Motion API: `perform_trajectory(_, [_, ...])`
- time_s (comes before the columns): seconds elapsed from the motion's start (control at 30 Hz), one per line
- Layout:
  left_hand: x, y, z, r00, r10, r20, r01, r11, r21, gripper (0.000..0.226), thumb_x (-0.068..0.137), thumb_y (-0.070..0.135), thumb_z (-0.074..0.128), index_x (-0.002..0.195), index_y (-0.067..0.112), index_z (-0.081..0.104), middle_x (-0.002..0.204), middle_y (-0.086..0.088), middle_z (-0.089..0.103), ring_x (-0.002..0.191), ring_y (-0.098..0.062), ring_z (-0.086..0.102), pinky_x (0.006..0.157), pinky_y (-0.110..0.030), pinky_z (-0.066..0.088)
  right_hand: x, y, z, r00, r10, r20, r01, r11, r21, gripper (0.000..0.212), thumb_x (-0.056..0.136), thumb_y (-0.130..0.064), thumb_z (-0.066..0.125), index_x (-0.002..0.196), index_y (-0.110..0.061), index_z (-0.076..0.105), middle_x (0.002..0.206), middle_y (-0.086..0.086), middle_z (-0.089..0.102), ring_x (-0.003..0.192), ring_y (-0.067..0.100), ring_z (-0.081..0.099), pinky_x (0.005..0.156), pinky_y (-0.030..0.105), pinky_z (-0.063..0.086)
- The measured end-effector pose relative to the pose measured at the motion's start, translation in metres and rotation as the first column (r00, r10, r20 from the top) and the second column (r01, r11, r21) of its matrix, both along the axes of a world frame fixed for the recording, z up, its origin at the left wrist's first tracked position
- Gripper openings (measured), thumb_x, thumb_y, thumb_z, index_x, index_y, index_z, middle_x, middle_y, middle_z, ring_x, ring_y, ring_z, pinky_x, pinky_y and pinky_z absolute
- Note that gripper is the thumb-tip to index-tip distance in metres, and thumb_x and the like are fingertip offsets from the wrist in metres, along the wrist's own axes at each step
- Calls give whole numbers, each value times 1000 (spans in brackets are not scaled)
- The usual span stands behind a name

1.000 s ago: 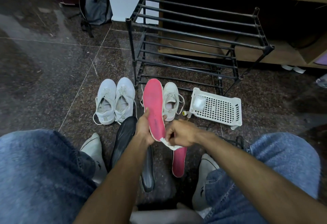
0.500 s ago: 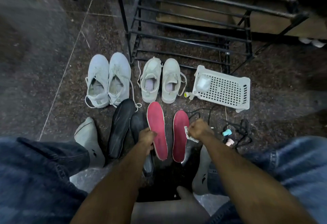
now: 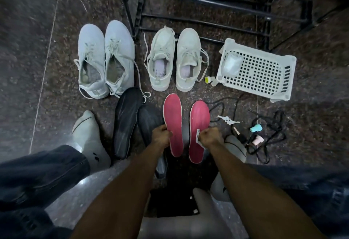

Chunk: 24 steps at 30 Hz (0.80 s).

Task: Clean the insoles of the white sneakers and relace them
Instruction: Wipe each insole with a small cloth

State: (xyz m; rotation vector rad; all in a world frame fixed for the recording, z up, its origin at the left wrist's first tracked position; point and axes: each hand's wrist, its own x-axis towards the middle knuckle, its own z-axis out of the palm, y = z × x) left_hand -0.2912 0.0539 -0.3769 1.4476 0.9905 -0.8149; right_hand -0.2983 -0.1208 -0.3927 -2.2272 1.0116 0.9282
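Note:
Two red insoles lie side by side on the dark floor. My left hand (image 3: 162,134) grips the left red insole (image 3: 173,117) at its left edge. My right hand (image 3: 210,137) holds a small white wipe (image 3: 198,138) against the right red insole (image 3: 199,119). Beyond them stand two pairs of white sneakers: a larger pair (image 3: 105,59) at the left with loose laces, and a smaller pair (image 3: 174,59) in the middle with purple lining inside. Two black insoles (image 3: 126,121) lie left of the red ones.
A white perforated basket (image 3: 258,72) with a packet in it lies at the right. Black laces (image 3: 268,136), two small caps and a torn wipe scrap lie near my right foot. A black metal shoe rack (image 3: 207,8) stands behind the sneakers. My socked feet flank the insoles.
The red insole that my left hand held up in front of the sneakers has come down beside the other one on the floor. My right hand with the wipe moved to the right insole.

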Motion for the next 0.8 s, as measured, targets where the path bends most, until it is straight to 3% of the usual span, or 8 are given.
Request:
perform_trajectory(0.1, [-6,0,-9,999,-33,22,31,995,90,25,85,-2,57,102,9,72,88,-10,70,82,-26,66,83,-44,58,3,0,4,1000,-25,6,25,999,20,35,86,-32,55,104,-6,69,116,16,66,109,33,63,91,34,50])
perform_trajectory(0.23, [-18,3,-15,996,-59,65,45,977,208,36,71,13,57,103,14,74,92,-10,74,86,-31,69,80,-44,58,6,0,21,997,-15,75,12,999,47,26,87,-26,52,78,-7,68,96,14,69,99,29,65,86,31,51])
perform_trajectory(0.33, [-23,6,-14,995,5,95,-21,985,169,42,68,13,56,107,12,72,87,-9,72,80,-28,68,79,-39,58,10,2,40,989,-49,141,31,992,121,23,81,-18,55,62,-11,65,77,10,71,84,28,68,81,32,55])
perform_trajectory(0.4, [-21,4,24,989,118,95,-124,991,59,30,79,11,61,107,10,69,84,-7,68,78,-24,61,75,-36,50,13,4,62,969,-155,191,104,962,253,22,75,-8,65,56,-17,69,71,6,71,76,24,68,75,34,56])
perform_trajectory(0.47, [-18,2,53,983,167,78,-159,982,-103,14,94,22,56,102,15,65,90,-1,66,86,-20,60,82,-36,46,15,9,88,941,-285,182,178,875,451,26,75,4,65,59,-16,69,66,5,66,62,18,60,58,26,50])
perform_trajectory(0.57, [-11,1,84,968,227,110,-159,887,-433,49,101,49,37,117,11,63,101,-6,72,92,-21,68,81,-37,51,18,18,123,932,-335,137,165,730,663,22,79,13,57,74,-6,66,66,11,59,53,15,51,43,18,39])
perform_trajectory(0.7, [-3,1,120,948,287,139,-102,686,-721,74,90,65,38,131,6,57,116,-20,66,85,-30,70,68,-41,57,21,31,155,942,-273,195,46,682,730,21,79,13,57,77,-4,69,70,13,63,57,21,54,48,24,45])
perform_trajectory(0.8, [0,3,133,925,335,181,-79,633,-770,67,85,63,47,120,9,67,106,-15,68,87,-27,68,83,-43,52,21,36,178,919,-130,372,-154,750,643,20,78,9,64,76,-8,73,72,8,66,62,23,55,58,31,42])
